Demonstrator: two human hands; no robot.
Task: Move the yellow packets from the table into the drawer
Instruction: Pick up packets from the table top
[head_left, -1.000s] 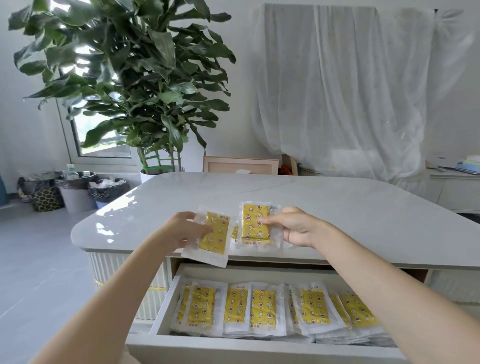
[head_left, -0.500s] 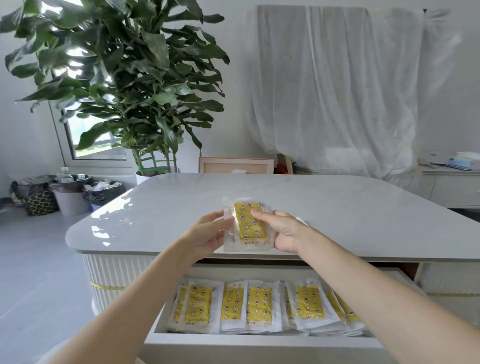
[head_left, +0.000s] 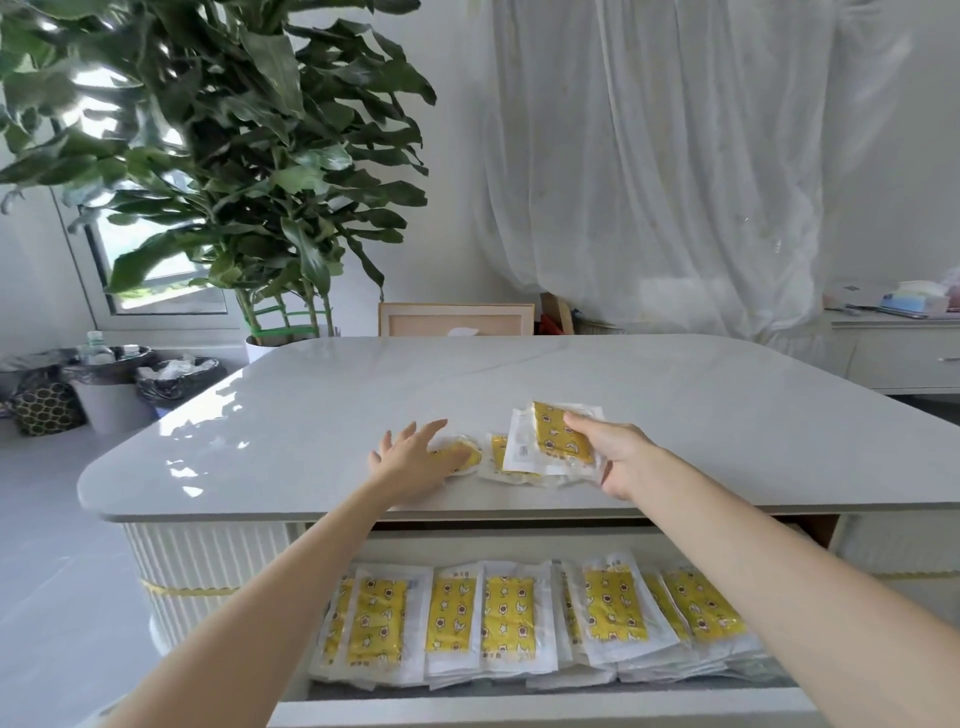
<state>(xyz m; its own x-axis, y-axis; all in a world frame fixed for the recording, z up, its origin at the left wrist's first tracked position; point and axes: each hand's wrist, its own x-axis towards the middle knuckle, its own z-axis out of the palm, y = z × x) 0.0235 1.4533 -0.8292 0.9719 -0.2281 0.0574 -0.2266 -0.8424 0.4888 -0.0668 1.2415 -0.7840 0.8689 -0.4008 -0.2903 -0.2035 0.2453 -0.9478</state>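
Observation:
A small stack of yellow packets (head_left: 550, 441) in clear wrappers is tilted up just above the table (head_left: 675, 415), with my right hand (head_left: 618, 457) gripping its right side. Two more yellow packets lie flat on the table: one (head_left: 497, 452) shows under the held stack, and another (head_left: 464, 453) lies partly under my left hand (head_left: 415, 457). That hand rests flat on it with fingers spread. Below the table edge the open drawer (head_left: 519, 714) holds a row of several yellow packets (head_left: 506, 616).
A large potted plant (head_left: 249, 171) stands behind the table's far left corner. Bins (head_left: 109, 384) sit on the floor at left. A picture frame (head_left: 457, 319) leans behind the table, a white curtain hangs beyond, and a white cabinet (head_left: 904, 353) stands at right.
Half a second ago both hands held the packets together in front of me. Now the left hand has let go and dropped onto a packet on the table; the right has shifted right with the stack.

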